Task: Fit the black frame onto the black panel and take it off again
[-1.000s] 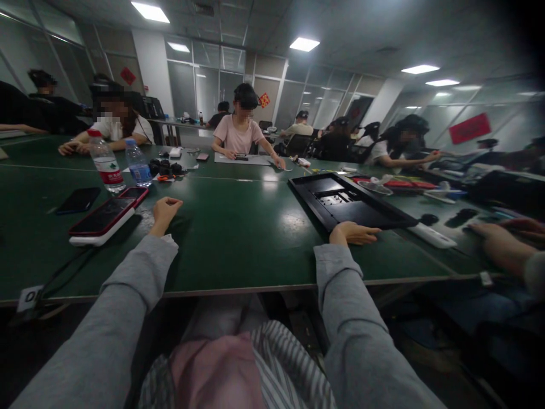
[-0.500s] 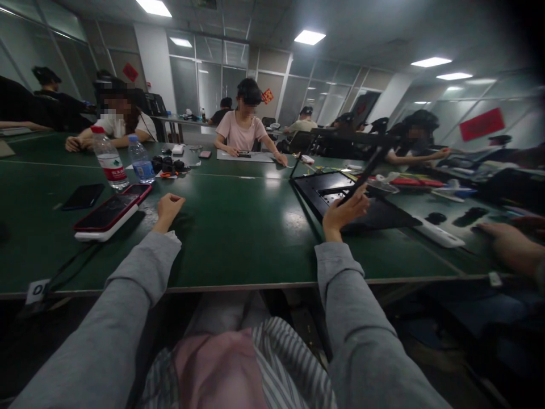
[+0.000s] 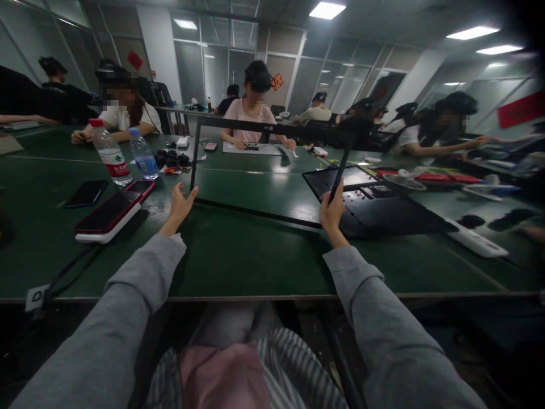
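My right hand [image 3: 331, 211] grips the right side bar of a thin black rectangular frame [image 3: 272, 126], which stands upright in front of me with its lower bar on the green table [image 3: 238, 250]. My left hand [image 3: 179, 205] is open, fingers spread, right beside the frame's lower left corner; whether it touches the frame is unclear. Just right of the frame a black panel with a recessed tray [image 3: 374, 201] lies flat on the table.
To my left lie a red-cased phone on a white block [image 3: 108, 215], a dark phone [image 3: 87, 193] and two water bottles [image 3: 111, 159]. A white bar [image 3: 477, 243] lies at the right. Several people sit at work around the far side of the table.
My right hand lifted the black frame off the black panel and swung it left to stand upright before me. My left hand opened and rose toward the frame's left corner.
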`<act>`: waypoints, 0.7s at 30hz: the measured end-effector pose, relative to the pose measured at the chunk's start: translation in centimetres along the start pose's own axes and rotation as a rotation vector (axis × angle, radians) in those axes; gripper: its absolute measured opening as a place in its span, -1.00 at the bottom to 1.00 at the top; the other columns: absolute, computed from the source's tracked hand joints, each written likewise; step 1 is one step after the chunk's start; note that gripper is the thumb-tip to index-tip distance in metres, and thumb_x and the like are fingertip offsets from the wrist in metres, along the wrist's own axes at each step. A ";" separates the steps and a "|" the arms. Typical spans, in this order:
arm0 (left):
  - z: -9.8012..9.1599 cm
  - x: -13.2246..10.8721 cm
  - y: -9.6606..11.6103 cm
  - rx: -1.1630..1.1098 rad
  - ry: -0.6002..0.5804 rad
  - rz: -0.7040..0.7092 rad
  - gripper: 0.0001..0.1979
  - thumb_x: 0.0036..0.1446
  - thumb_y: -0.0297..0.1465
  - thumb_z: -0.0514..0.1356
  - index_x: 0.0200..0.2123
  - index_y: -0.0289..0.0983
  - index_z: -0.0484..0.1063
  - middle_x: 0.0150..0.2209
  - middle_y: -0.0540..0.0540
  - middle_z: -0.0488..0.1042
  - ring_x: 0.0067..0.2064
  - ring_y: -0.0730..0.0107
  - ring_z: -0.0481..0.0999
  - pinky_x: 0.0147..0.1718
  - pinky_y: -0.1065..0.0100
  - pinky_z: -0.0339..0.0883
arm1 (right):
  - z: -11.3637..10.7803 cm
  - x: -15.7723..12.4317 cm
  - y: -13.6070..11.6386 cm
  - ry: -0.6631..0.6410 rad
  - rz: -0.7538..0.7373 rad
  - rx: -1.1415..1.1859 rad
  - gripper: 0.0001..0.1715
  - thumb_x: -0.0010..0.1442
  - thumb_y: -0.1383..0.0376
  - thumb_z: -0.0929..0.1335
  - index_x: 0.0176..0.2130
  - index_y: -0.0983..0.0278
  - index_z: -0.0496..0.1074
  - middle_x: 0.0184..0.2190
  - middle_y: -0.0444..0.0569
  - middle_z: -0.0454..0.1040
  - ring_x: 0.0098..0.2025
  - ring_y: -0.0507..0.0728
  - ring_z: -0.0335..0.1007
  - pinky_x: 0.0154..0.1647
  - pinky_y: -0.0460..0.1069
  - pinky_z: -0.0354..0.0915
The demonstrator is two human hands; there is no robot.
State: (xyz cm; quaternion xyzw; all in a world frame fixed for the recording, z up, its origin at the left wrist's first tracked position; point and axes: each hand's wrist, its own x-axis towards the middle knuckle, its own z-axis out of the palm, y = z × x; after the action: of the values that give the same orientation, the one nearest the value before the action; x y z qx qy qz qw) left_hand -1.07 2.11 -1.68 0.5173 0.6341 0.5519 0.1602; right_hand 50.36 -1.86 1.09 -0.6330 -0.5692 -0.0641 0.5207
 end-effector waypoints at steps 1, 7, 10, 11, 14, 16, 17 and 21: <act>0.0 0.1 0.0 -0.004 -0.012 -0.016 -0.33 0.35 -0.20 0.35 0.40 -0.34 0.28 0.37 -0.45 0.42 0.17 0.10 0.62 0.13 0.20 0.47 | 0.4 0.2 0.3 -0.034 0.034 0.009 -0.14 0.47 0.18 0.15 0.60 0.45 0.03 -0.10 0.21 0.63 -0.02 0.30 0.59 0.27 0.26 0.40; -0.2 0.5 0.2 0.088 -0.179 -0.034 -0.54 0.41 -0.23 0.19 0.26 -0.33 0.43 -0.10 -0.18 0.70 -0.30 0.24 0.64 -0.13 0.21 0.53 | 2.7 2.0 2.8 -0.171 0.131 0.002 -0.19 0.28 0.20 0.29 0.44 0.33 0.37 0.02 0.23 0.66 0.05 0.36 0.62 0.28 0.27 0.40; 0.0 1.1 -0.2 0.236 -0.159 -0.030 -0.68 0.30 -0.28 0.23 0.01 -0.31 0.63 -0.08 -0.23 0.72 -0.04 0.05 0.69 0.02 0.18 0.51 | 4.2 2.9 4.8 -0.297 0.226 0.006 -0.25 0.19 0.20 0.37 0.32 0.36 0.44 -0.10 0.20 0.66 0.00 0.38 0.63 0.25 0.29 0.44; 0.1 1.3 -0.4 0.273 -0.166 -0.052 -0.67 0.27 -0.29 0.25 0.01 -0.30 0.66 -0.05 -0.24 0.72 0.01 0.00 0.69 0.06 0.16 0.50 | 4.7 3.1 5.6 -0.343 0.262 0.017 -0.25 0.16 0.20 0.39 0.29 0.38 0.44 -0.14 0.18 0.65 -0.03 0.38 0.64 0.23 0.29 0.45; 0.3 1.8 -0.8 0.355 -0.179 -0.079 -0.61 0.24 -0.29 0.25 0.07 -0.24 0.70 0.00 -0.20 0.73 0.05 -0.05 0.70 0.09 0.14 0.50 | 6.1 3.4 7.7 -0.434 0.283 0.124 -0.24 0.10 0.21 0.40 0.26 0.38 0.42 -0.13 0.16 0.64 -0.01 0.35 0.64 0.25 0.30 0.47; 0.3 2.0 -1.0 0.413 -0.173 -0.069 -0.61 0.23 -0.26 0.25 0.06 -0.21 0.71 0.03 -0.20 0.73 0.07 -0.08 0.69 0.10 0.12 0.50 | 6.6 3.2 8.8 -0.448 0.219 0.228 -0.25 0.11 0.20 0.38 0.26 0.32 0.42 -0.08 0.16 0.64 0.07 0.33 0.63 0.30 0.30 0.45; 0.3 2.0 -1.1 0.446 -0.160 -0.054 -0.60 0.23 -0.26 0.24 0.06 -0.20 0.72 0.04 -0.21 0.72 0.07 -0.09 0.68 0.10 0.11 0.50 | 6.8 3.1 9.2 -0.441 0.183 0.261 -0.27 0.13 0.19 0.37 0.27 0.28 0.43 -0.04 0.15 0.65 0.11 0.32 0.62 0.34 0.31 0.43; 0.1 2.2 -1.3 0.500 -0.166 -0.051 -0.55 0.20 -0.17 0.22 0.04 -0.21 0.73 0.00 -0.26 0.69 -0.01 -0.11 0.67 0.02 0.07 0.52 | 6.9 2.4 10.3 -0.399 0.091 0.208 -0.33 0.20 0.11 0.37 0.26 0.17 0.51 0.14 0.17 0.64 0.28 0.38 0.54 0.45 0.41 0.34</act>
State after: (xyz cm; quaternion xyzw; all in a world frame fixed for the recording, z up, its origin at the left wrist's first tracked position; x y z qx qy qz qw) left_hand -2.50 4.22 -1.97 0.5681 0.7484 0.3295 0.0926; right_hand 55.72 6.70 -6.46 -0.6012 -0.6352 0.1448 0.4627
